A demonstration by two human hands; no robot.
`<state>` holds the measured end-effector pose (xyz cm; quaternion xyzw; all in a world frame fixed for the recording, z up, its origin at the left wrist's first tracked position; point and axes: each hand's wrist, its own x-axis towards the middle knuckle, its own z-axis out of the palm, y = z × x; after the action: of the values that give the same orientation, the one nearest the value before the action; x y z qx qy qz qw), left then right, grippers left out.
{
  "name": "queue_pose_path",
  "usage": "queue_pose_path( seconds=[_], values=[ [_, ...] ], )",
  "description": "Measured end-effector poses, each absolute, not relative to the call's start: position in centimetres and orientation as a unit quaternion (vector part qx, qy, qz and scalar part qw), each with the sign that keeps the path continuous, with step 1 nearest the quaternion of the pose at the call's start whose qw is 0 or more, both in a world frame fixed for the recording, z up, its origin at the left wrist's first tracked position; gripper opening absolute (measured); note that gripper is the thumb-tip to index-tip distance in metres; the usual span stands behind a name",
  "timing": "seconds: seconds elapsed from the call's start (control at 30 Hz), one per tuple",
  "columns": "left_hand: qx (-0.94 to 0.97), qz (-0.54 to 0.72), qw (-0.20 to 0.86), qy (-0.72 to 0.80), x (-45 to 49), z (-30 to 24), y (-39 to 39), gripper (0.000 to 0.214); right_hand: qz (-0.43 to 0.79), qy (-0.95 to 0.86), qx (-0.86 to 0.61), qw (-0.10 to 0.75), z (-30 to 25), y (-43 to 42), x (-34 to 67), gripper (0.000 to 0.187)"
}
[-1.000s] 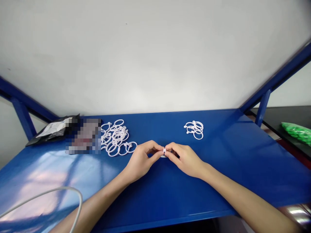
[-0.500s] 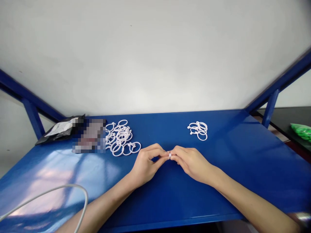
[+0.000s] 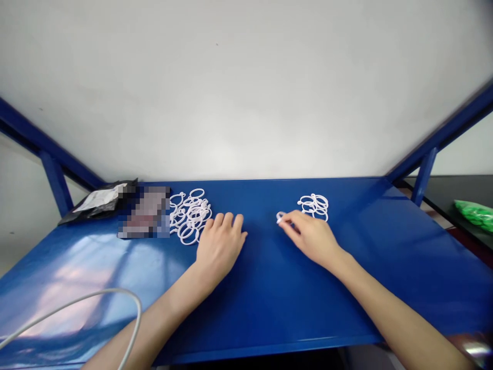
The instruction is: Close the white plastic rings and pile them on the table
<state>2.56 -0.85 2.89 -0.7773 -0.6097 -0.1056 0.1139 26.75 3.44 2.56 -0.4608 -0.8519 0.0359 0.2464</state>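
Observation:
Between the thumb and fingertips of my right hand [image 3: 308, 236] is a small white ring [image 3: 280, 217], which looks like a curtain ring with a tiny loop. My left hand [image 3: 221, 244] is palm down with its fingers apart, just right of a loose pile of white rings [image 3: 188, 232]. It covers the pile's near right edge, so I cannot see what lies beneath the palm. Behind my right hand lies a smaller cluster of white rings [image 3: 314, 204], partly overlapping one another.
The blue table [image 3: 262, 298] has a raised blue frame on both sides. A black plastic package [image 3: 103, 201] and a blurred-out flat item [image 3: 146, 210] lie at the back left. A white cable [image 3: 96, 293] loops at the front left. Green things in a bag [image 3: 475, 215] lie far right.
My hands have parted from their shared pinch. The right moved slightly right and farther back with a ring; the left turned palm down and moved left to the pile's edge.

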Motion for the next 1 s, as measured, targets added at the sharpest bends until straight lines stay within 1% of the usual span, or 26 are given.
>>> queue_pose_path(
  seconds=[0.07,0.13,0.27,0.33,0.37,0.43,0.5,0.6,0.67,0.77,0.87,0.93,1.0],
  values=[
    [-0.764,-0.046,0.139,-0.628,1.8,2.9,-0.6,0.014,-0.028,-0.805,-0.542,0.240,2.8,4.6,28.2,0.023],
    [-0.774,-0.029,0.153,-0.614,1.1,2.5,-0.4,0.013,-0.062,-0.771,-0.595,0.215,3.0,5.6,29.6,0.023],
    [-0.798,-0.088,0.164,-0.573,0.5,1.4,0.0,0.030,-0.097,-0.737,-0.654,0.139,3.3,6.5,31.1,0.026],
    [-0.801,-0.130,0.167,-0.560,0.7,1.3,0.0,0.031,-0.101,-0.734,-0.657,0.141,3.3,6.4,30.9,0.030],
    [-0.804,-0.148,0.173,-0.550,0.9,1.4,-0.1,0.030,-0.093,-0.737,-0.651,0.157,3.3,6.1,30.6,0.030],
    [-0.825,-0.178,0.184,-0.504,1.5,1.9,-0.3,0.025,-0.043,-0.757,-0.618,0.208,3.2,5.5,29.6,0.028],
    [-0.867,-0.199,0.185,-0.417,2.1,2.6,-0.7,0.021,0.056,-0.784,-0.563,0.256,3.1,4.7,28.4,0.025],
    [-0.914,-0.218,0.175,-0.295,3.0,3.2,-1.3,0.022,0.252,-0.795,-0.478,0.277,2.8,3.2,26.4,0.029],
    [-0.921,-0.233,0.176,-0.257,3.5,3.1,-1.5,0.025,0.343,-0.781,-0.445,0.273,2.6,2.4,25.4,0.028],
    [-0.921,-0.248,0.179,-0.240,4.1,2.6,-1.7,0.026,0.413,-0.756,-0.432,0.269,2.2,1.7,24.6,0.021],
    [-0.924,-0.250,0.158,-0.243,4.4,2.4,-1.8,0.027,0.458,-0.731,-0.427,0.270,2.0,1.5,24.4,0.017],
    [-0.925,-0.255,0.134,-0.246,4.4,2.3,-1.9,0.025,0.466,-0.728,-0.423,0.271,2.0,1.5,24.5,0.017],
    [-0.915,-0.287,0.113,-0.260,4.3,2.2,-1.9,0.018,0.456,-0.736,-0.420,0.274,2.0,1.5,24.5,0.016]
  ],
)
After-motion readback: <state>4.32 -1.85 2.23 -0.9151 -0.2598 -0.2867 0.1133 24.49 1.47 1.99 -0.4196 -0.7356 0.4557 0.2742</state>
